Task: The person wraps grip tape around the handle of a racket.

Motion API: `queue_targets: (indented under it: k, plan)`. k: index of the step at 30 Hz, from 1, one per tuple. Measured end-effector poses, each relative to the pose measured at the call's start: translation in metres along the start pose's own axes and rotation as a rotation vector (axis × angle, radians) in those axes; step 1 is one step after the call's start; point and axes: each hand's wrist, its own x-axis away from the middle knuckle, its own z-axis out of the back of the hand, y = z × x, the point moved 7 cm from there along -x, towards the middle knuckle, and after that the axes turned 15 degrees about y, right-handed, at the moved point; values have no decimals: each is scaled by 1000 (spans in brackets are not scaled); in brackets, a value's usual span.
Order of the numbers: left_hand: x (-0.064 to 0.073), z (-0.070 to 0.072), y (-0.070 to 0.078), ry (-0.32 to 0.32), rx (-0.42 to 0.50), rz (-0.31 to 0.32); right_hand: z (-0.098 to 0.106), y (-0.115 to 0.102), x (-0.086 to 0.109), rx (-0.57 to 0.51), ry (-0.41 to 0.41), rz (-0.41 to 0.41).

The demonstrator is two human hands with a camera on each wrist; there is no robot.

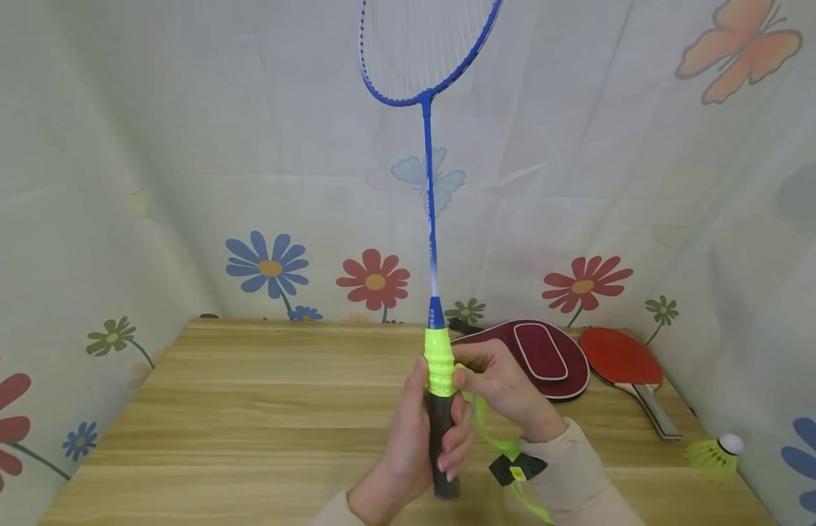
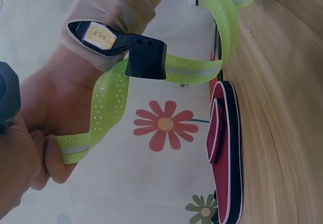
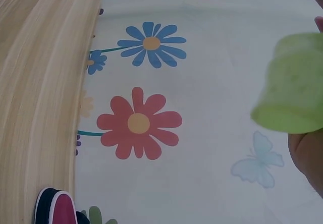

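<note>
Racket: In the head view we had the blue racket [image 1: 432, 226] upright above the desk [image 1: 250, 409], its head cut off at the top, its butt toward the near edge.
Tape: The yellow-green tape [image 1: 439, 358] ringed the upper part of the dark handle [image 1: 440, 431] in ridged turns; below them the handle was bare.
Left hand: Our left hand [image 1: 408, 446] was clamped round that bare part, just under the turns.
Right hand: Our right hand [image 1: 506, 383] pinched the tape at the handle's right side.
Winding: We judged that an even pull, a slight downward slant and equal overlaps would serve best — with the left grip shifted lower to make room.
Desk's right side: A maroon case [image 1: 546, 358] lay at the far edge, a red paddle [image 1: 621, 358] near the far right corner, and a shuttlecock [image 1: 717, 456] by the right edge.
Loose length: The left wrist view showed it looping from our right fingers past the black device [image 2: 146, 57] on our sleeve — a likely snag, we thought, worth freeing first.
Blurred turns: In the right wrist view the wound tape was too blurred for us to judge its overlaps.
</note>
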Motion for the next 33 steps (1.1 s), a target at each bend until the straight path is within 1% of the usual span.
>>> queue_targets:
  k: [3,6,8,10,12,14,16,18,20,23,25,28,31,33]
  plan:
    - [1,-3,-1,-50,8,-13,1,-2,2,7,-10,15]
    - [1,-6,0,-106,11,-26,3,-8,3,24,15,71]
    - [2,-7,0,-114,-8,-13,5,-12,3,44,46,116]
    - [2,-6,0,-95,-48,4,6,-16,4,61,75,155]
    - [1,-3,0,-48,-91,13,7,-20,4,74,97,182]
    - [0,1,0,19,-132,13,6,-23,4,79,109,195]
    - [-2,5,2,92,-162,-18,6,-25,4,93,127,195]
    - [-5,9,5,170,-181,-65,6,-26,4,115,150,195]
    - [-6,13,6,242,-190,-103,6,-26,4,151,186,182]
    - [-8,19,8,326,-187,-145,9,-25,4,220,247,158]
    - [-8,22,9,368,-187,-154,11,-23,5,268,284,127]
    - [-8,25,11,409,-201,-165,13,-19,5,310,313,80]
    - [-7,26,13,438,-206,-174,14,-15,5,328,317,41]
    - [-7,26,14,455,-201,-178,13,-14,4,332,307,29]
